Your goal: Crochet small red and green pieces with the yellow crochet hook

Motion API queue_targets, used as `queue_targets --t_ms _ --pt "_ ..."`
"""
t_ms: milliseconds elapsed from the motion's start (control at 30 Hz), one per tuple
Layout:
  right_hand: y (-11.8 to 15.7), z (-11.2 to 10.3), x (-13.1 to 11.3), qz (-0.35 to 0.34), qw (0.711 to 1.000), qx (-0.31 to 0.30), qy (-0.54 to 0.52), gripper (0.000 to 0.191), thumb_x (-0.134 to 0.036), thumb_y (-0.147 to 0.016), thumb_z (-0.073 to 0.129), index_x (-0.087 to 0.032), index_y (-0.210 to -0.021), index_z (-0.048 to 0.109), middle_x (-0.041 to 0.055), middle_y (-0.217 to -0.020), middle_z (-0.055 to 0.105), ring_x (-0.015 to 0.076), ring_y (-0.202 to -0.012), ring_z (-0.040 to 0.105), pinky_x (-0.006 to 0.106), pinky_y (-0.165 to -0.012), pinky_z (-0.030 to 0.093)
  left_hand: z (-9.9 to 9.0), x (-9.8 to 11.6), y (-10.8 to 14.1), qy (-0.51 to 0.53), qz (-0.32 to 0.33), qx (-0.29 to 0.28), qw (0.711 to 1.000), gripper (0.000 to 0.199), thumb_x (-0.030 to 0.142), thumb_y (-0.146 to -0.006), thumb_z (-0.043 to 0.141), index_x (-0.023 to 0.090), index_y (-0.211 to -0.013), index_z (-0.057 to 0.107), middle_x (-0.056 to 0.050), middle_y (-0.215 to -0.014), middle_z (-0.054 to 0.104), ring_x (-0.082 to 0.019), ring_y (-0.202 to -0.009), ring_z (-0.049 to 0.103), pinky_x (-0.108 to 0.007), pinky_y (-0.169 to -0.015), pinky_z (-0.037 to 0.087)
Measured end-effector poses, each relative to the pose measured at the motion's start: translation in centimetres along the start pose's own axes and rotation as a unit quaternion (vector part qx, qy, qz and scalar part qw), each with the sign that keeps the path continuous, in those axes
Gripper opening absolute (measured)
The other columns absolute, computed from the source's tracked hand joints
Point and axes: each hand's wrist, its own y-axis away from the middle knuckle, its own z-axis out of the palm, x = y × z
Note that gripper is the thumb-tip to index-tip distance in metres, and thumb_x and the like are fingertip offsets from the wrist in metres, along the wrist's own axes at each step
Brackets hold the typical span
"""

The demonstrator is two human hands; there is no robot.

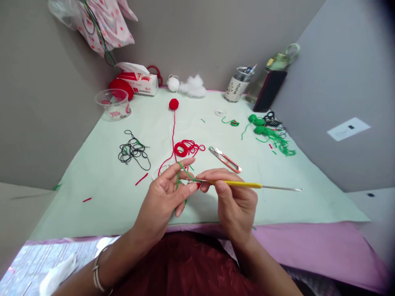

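Observation:
My left hand [169, 191] pinches a small red and white crochet piece [198, 186] between thumb and fingers. Green yarn [185, 168] runs over its raised index finger and down through the palm. In my right hand [236, 201] is a crochet hook with a yellow handle [247, 184], gripped like a pen. The hook's left tip is at the small piece, partly hidden by fingertips; its other metal end points right. Just beyond my hands lie a red yarn coil [181, 149] and orange-handled thread snips [226, 159].
Tangled black yarn [132, 150] lies at left on the pale green table cover [108, 213]. Further back are a plastic tub [114, 107], tissue pack [143, 84], red ball [174, 104] and pen holder [237, 86]. Green yarn balls [261, 130], black scissors [270, 118] and a phone [270, 91] stand or lie right.

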Motion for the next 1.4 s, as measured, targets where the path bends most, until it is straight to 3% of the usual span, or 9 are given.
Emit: queue_targets --t_ms 133,200,267,333,433,600,900,1133,1400 --pt "0.7 0.1 0.3 -0.117 0.978 -0.016 0.173 0.025 -0.015 -0.104 0.063 -0.028 -0.116 0.08 0.0059 -0.102 0.08 0.0199 -0.09 0.075 0.035 -0.075 0.063 0.4 -0.2 0.1 0.021 0.01 0.014 1.0 0.052 0.015 -0.078 0.091 0.027 -0.127 0.079 0.006 -0.08 0.064 0.0 -0.045 0.037 -0.011 -0.039 0.034" --pt "1.1 0.0 0.6 -0.187 0.945 -0.019 0.267 0.031 -0.01 -0.1 0.067 -0.028 -0.12 0.08 0.0079 -0.11 0.079 0.0213 -0.098 0.075 0.036 -0.08 0.063 0.6 0.1 0.0 0.049 -0.031 -0.002 0.998 0.052 0.017 -0.077 0.092 0.024 -0.128 0.079 0.009 -0.066 0.052 -0.002 -0.045 0.029 -0.011 -0.039 0.032" --pt "1.2 -0.2 0.9 -0.21 0.938 -0.015 0.277 0.032 -0.009 -0.099 0.067 -0.028 -0.122 0.079 0.0089 -0.113 0.079 0.0229 -0.102 0.074 0.038 -0.083 0.063 0.5 0.5 -0.1 0.082 -0.087 -0.028 0.992 0.049 0.02 -0.078 0.091 0.02 -0.126 0.08 0.012 -0.059 0.04 -0.002 -0.045 0.019 -0.011 -0.039 0.029" --pt "1.0 -0.4 0.9 -0.158 0.968 0.012 0.194 0.029 -0.012 -0.103 0.063 -0.028 -0.12 0.079 0.0071 -0.106 0.08 0.0221 -0.096 0.074 0.038 -0.08 0.062 0.2 0.9 -0.3 0.103 -0.11 -0.034 0.988 0.04 0.021 -0.08 0.09 0.017 -0.119 0.082 0.012 -0.058 0.036 -0.002 -0.047 0.012 -0.011 -0.039 0.026" --pt "0.2 -0.5 0.5 -0.039 0.997 0.055 0.04 0.023 -0.02 -0.107 0.058 -0.028 -0.11 0.08 0.0035 -0.092 0.079 0.018 -0.077 0.07 0.034 -0.07 0.059 -0.1 1.0 -0.5 0.09 -0.068 -0.013 0.993 0.029 0.021 -0.082 0.088 0.018 -0.112 0.085 0.01 -0.061 0.044 -0.001 -0.046 0.016 -0.011 -0.04 0.026" --pt "-0.4 -0.3 0.1 0.033 0.999 -0.004 -0.003 0.017 -0.029 -0.104 0.066 -0.026 -0.101 0.083 0.0042 -0.095 0.082 0.0195 -0.085 0.074 0.034 -0.074 0.062 -0.1 0.3 -0.1 -0.006 -0.013 -0.027 1.0 0.029 0.025 -0.083 0.089 0.027 -0.113 0.086 0.001 -0.084 0.069 -0.005 -0.06 0.056 -0.016 -0.058 0.048" --pt "-0.4 -0.7 0.8 0.116 0.988 0.023 -0.104 0.021 -0.036 -0.104 0.065 -0.022 -0.099 0.08 0.004 -0.088 0.079 0.0157 -0.072 0.072 0.031 -0.069 0.062 -0.1 0.5 -0.1 0.036 -0.032 -0.008 0.999 0.028 0.022 -0.083 0.088 0.025 -0.111 0.087 0.004 -0.077 0.06 -0.005 -0.057 0.051 -0.02 -0.057 0.052" --pt "-0.1 -0.7 0.3 0.104 0.989 0.022 -0.105 0.023 -0.035 -0.108 0.059 -0.021 -0.101 0.076 0.0046 -0.092 0.081 0.0157 -0.07 0.075 0.032 -0.068 0.065 0.1 0.8 0.1 0.017 -0.019 0.003 1.0 0.025 0.02 -0.084 0.084 0.023 -0.109 0.087 0.002 -0.084 0.062 -0.005 -0.056 0.049 -0.02 -0.055 0.05" --pt "0.4 -0.8 -0.7 -0.058 0.995 -0.028 0.073 0.026 -0.018 -0.109 0.052 -0.026 -0.117 0.075 0.0042 -0.099 0.08 0.0173 -0.081 0.076 0.034 -0.074 0.065 -0.3 0.3 0.4 -0.081 0.049 0.025 0.995 0.028 0.025 -0.086 0.086 0.027 -0.114 0.085 0.001 -0.083 0.066 -0.012 -0.07 0.065 -0.023 -0.065 0.052"
